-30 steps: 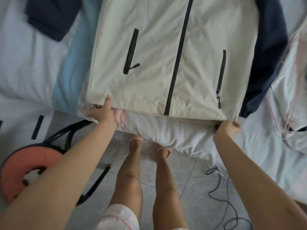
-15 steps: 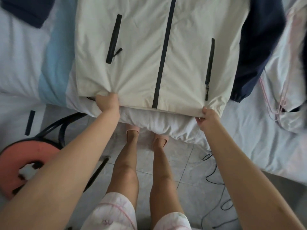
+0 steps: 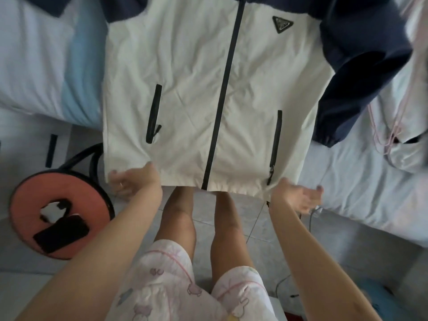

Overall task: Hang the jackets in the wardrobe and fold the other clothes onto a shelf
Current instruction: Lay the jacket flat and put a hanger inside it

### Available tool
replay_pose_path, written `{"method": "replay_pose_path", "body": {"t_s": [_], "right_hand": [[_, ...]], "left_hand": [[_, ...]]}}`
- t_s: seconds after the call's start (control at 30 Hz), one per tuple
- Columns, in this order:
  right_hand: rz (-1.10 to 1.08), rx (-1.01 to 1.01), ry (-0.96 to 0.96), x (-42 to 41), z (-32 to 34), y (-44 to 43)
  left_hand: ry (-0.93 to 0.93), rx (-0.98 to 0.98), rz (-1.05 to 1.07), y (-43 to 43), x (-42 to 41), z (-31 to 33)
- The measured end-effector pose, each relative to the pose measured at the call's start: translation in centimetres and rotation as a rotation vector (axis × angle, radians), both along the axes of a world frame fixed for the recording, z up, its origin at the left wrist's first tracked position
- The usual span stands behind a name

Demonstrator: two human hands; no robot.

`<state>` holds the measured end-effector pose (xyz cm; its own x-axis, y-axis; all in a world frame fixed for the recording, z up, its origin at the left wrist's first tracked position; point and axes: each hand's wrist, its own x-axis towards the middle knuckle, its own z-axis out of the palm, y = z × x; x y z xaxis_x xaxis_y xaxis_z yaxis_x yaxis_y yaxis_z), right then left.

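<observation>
Triangular badge [image 3: 282,23] on jacket [image 3: 185,77], lettering unreadable

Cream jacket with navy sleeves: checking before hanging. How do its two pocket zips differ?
Black pocket zip by the left hand stops above the cream jacket's hem; the other pocket zip, by the right hand, nearly reaches it. The first's pull sticks out sideways; the second's dangles below. Both are narrow black strips.
</observation>
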<state>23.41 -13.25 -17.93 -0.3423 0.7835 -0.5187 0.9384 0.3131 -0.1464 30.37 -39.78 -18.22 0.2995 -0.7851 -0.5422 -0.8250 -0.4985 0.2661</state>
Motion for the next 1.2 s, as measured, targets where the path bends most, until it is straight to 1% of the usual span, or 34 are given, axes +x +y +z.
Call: {"method": "replay_pose_path", "body": {"t_s": [0.03,0.07,0.1,0.13,0.17,0.2,0.23,0.27,0.3,0.33,0.37,0.4,0.43,0.5,0.57,0.6,0.63,0.67,0.7,0.73,0.77,0.83,0.87,0.9,0.93,0.97,1.0,1.03,1.13,1.2], "right_hand": [[0.136,0.071,0.168,-1.3,0.1,-0.9],[0.347,0.096,0.254,-3.1,-0.1,-1.6],[0.577,0.050,0.265,-4.6,-0.6,-2.6],[0.793,0.012,0.227,-6.3,-1.6,-3.1],[0.973,0.030,0.154,-7.8,-2.5,-3.5],[1.051,0.073,0.114,-9.7,-3.2,-3.6],[1.037,0.099,0.104,-11.7,-4.0,-3.4],[0.945,0.102,0.108,-13.3,-4.2,-3.2],[0.778,0.080,0.128,-14.9,-4.5,-2.6],[0.562,-0.002,0.151,-16.1,-4.4,-1.8],[0.347,-0.119,0.166,-17.0,-4.2,-1.0],[0.193,-0.234,0.175,-17.4,-4.0,0.2],[0.135,-0.302,0.181,-17.6,-4.0,1.3],[0.183,-0.278,0.232,-17.2,-3.5,3.2],[0.179,-0.224,0.305,-16.6,-3.7,4.1],[0.158,-0.201,0.310,-16.1,-4.0,3.8],[0.148,-0.140,0.302,-15.5,-4.3,3.4],[0.208,-0.016,0.301,-15.1,-4.5,2.6],[0.362,0.126,0.323,-14.3,-4.5,1.6],[0.595,0.223,0.379,-13.9,-4.6,0.5],[0.869,0.238,0.441,-13.3,-4.6,-0.6],[1.421,0.138,0.515,-13.5,-5.3,-3.2],[1.674,0.127,0.522,-14.3,-6.1,-4.7],[1.887,0.153,0.494,-15.2,-6.7,-5.8],[2.023,0.204,0.438,-16.9,-7.2,-7.1],[2.093,0.257,0.377,-18.8,-7.5,-7.8],[2.093,0.271,0.300,-21.0,-7.8,-8.1],[2.037,0.272,0.228,-23.3,-8.0,-7.7],[1.692,0.290,0.039,-28.5,-9.1,-3.2],[1.460,0.281,0.009,-29.8,-9.5,-0.5]], "left_hand": [[0.055,-0.105,-0.174,0.0,-1.4,0.2],[0.108,-0.167,-0.403,0.0,-2.9,0.1],[0.144,-0.179,-0.629,0.2,-4.5,0.1],[0.167,-0.162,-0.846,0.5,-6.6,-0.4],[0.161,-0.094,-1.061,0.8,-8.4,-0.8],[0.155,-0.035,-1.281,1.1,-10.3,-1.3],[0.126,0.030,-1.473,1.1,-11.9,-1.9],[0.089,0.078,-1.627,1.0,-13.5,-2.7],[0.039,0.132,-1.733,0.8,-15.1,-3.4],[-0.014,0.194,-1.783,0.6,-16.3,-4.1],[-0.081,0.261,-1.789,0.4,-17.0,-4.3],[-0.146,0.313,-1.791,0.4,-17.6,-4.8],[-0.206,0.353,-1.795,0.4,-17.7,-5.0],[-0.262,0.411,-1.820,0.7,-17.5,-5.3],[-0.284,0.429,-1.837,0.9,-17.8,-5.6],[-0.294,0.437,-1.836,1.0,-17.8,-5.6],[-0.304,0.428,-1.840,1.2,-17.9,-5.6],[-0.317,0.407,-1.831,1.3,-18.0,-5.7],[-0.325,0.352,-1.834,1.6,-17.7,-5.8],[-0.313,0.268,-1.862,1.9,-17.7,-5.8],[-0.260,0.164,-1.917,2.1,-17.3,-6.1],[-0.088,-0.051,-2.126,2.3,-17.1,-6.9],[-0.037,-0.128,-2.236,1.9,-18.0,-7.5],[0.018,-0.182,-2.285,1.7,-19.0,-7.8],[0.025,-0.217,-2.298,1.1,-20.6,-8.3],[0.013,-0.231,-2.269,0.3,-22.1,-8.5],[-0.032,-0.217,-2.194,-0.9,-23.8,-9.1],[-0.083,-0.219,-2.089,-2.2,-25.2,-9.4],[-0.209,-0.260,-1.723,-6.8,-28.4,-10.1],[-0.223,-0.272,-1.601,-8.8,-29.4,-10.1]]}}
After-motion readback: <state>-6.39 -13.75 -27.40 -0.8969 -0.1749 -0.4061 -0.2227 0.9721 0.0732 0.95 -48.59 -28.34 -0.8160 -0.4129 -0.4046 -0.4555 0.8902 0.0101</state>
